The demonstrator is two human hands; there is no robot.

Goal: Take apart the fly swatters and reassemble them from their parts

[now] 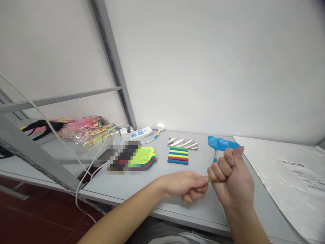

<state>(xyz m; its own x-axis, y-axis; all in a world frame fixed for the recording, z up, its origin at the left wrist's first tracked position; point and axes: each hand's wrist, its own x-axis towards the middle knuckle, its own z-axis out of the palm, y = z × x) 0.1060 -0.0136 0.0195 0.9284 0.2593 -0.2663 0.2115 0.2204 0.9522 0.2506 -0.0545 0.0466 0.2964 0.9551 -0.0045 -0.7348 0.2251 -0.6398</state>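
Note:
My left hand (188, 186) is closed in a pinch at the end of a small yellow-green piece (210, 180). Around the rest of that piece my right hand (233, 176) is wrapped in a fist, thumb up, so most of it is hidden and its kind cannot be made out. Both hands are above the table's front part. Just behind the right fist lie blue fly swatters (220, 143), with a metal stem showing. Farther left are coloured handle tubes (178, 156) in a row, thin metal rods (182, 143), and stacked fly swatter heads (144, 156), yellow-green on top.
A power strip (139, 134) with plugs and white cables stands by the wall. Bagged colourful items (86, 128) lie on the left surface behind a grey metal frame (111, 51). White plastic sheeting (286, 169) covers the right side. A pixelated patch hides part of the swatter stack.

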